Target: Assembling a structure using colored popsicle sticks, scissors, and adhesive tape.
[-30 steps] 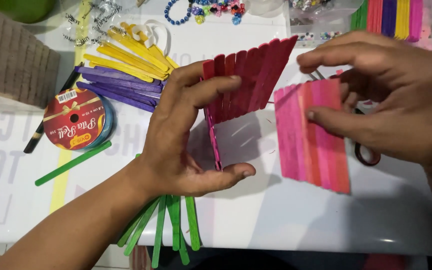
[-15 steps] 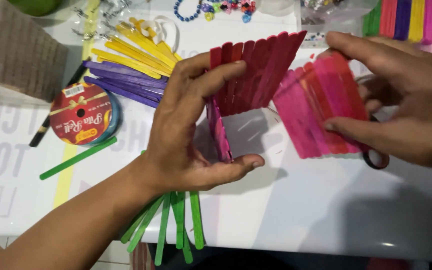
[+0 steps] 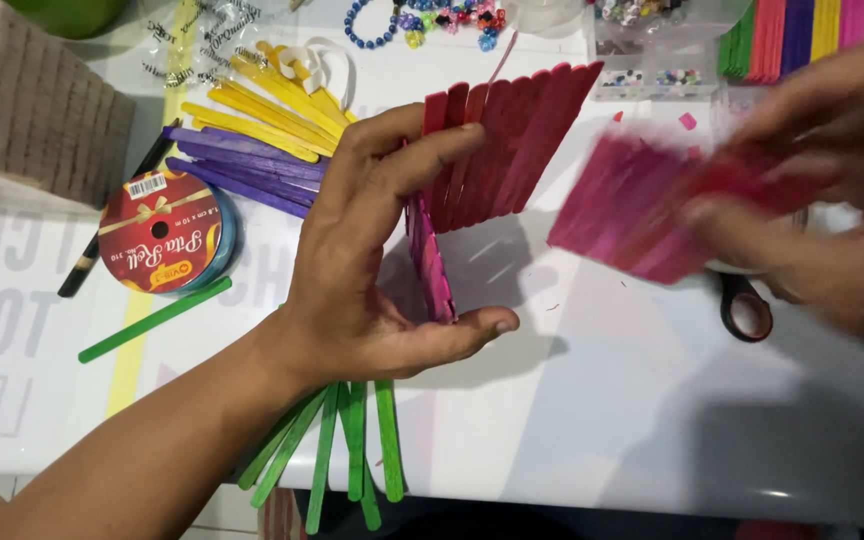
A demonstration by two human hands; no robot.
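Observation:
My left hand [image 3: 367,270] grips a corner piece made of craft sticks: a dark red panel [image 3: 507,140] standing upright and a pink panel [image 3: 430,262] joined to it at an angle, resting on the white table [image 3: 602,400]. To the right, my right hand [image 3: 822,200] holds a separate flat panel of pink and red sticks [image 3: 632,200], tilted and blurred with motion, just above the table and apart from the corner piece.
Yellow sticks [image 3: 272,100] and purple sticks [image 3: 242,165] lie at the back left, green sticks [image 3: 352,445] at the front edge, one green stick [image 3: 152,320] near a red ribbon spool [image 3: 157,245]. Scissors [image 3: 747,310], beads [image 3: 422,18], a stick bundle [image 3: 792,30] and a woven block [image 3: 37,110] surround them.
My right hand has turned the pink and red panel from upright to a slanted, flatter pose and shifted it right and up. The left hand keeps the corner piece nearly still.

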